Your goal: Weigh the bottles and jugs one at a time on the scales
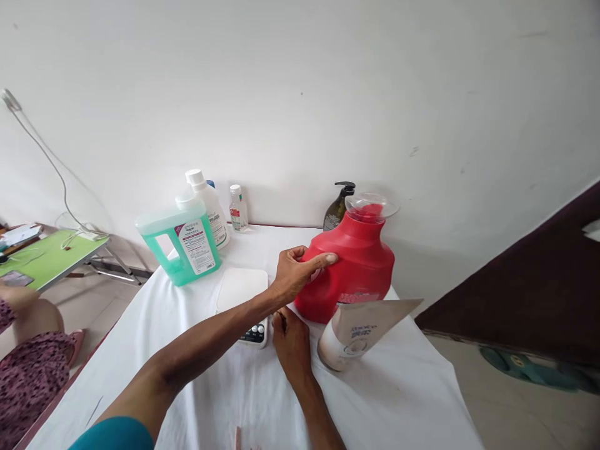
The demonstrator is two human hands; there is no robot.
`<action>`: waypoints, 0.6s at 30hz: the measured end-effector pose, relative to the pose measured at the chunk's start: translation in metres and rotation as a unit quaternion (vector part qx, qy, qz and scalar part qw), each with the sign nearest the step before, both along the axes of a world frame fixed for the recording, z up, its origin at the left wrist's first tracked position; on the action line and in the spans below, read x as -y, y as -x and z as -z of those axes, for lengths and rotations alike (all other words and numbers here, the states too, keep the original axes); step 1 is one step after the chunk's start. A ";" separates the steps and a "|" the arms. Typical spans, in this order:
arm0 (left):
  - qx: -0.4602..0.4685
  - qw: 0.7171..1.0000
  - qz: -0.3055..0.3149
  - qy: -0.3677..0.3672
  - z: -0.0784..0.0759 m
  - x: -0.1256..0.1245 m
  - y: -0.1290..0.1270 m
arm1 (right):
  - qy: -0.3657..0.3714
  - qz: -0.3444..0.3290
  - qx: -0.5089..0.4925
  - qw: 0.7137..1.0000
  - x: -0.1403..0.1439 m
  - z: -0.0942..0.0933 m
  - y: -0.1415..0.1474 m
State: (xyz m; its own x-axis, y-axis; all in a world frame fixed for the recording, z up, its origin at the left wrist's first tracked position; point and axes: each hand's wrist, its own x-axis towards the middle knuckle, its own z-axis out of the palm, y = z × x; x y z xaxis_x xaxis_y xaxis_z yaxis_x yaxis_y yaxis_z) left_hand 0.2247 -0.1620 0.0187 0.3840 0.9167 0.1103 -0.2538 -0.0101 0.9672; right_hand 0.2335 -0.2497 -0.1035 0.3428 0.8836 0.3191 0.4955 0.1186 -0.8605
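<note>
Left hand (pixel 300 270) grips red jug's (pixel 360 265) side.

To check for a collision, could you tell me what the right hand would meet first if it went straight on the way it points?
Probably the red jug just beyond the right hand.

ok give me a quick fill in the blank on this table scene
1. The left hand grips the ____ detergent jug.
2. A clear ____ sits in the jug's mouth.
3. The right hand rests on the white tablecloth beside the kitchen ____.
4. The green jug stands ____ of the scale.

Missing: red; funnel; scale; left
</note>
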 end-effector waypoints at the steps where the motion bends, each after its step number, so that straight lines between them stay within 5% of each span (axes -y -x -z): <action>1: -0.004 1.000 -0.012 -0.004 -0.001 -0.003 -0.001 | 0.004 -0.007 -0.005 1.000 0.001 -0.001 0.000; 8: 0.024 0.994 -0.100 -0.049 -0.028 -0.031 0.023 | 0.028 -0.021 -0.030 0.999 0.002 -0.007 0.000; 14: 0.035 0.980 -0.164 -0.104 -0.053 -0.035 0.091 | 0.039 -0.016 -0.027 0.999 -0.002 -0.004 -0.001; 18: 0.027 0.974 -0.194 -0.114 -0.054 -0.023 0.142 | 0.053 -0.022 -0.027 0.998 -0.001 -0.003 -0.002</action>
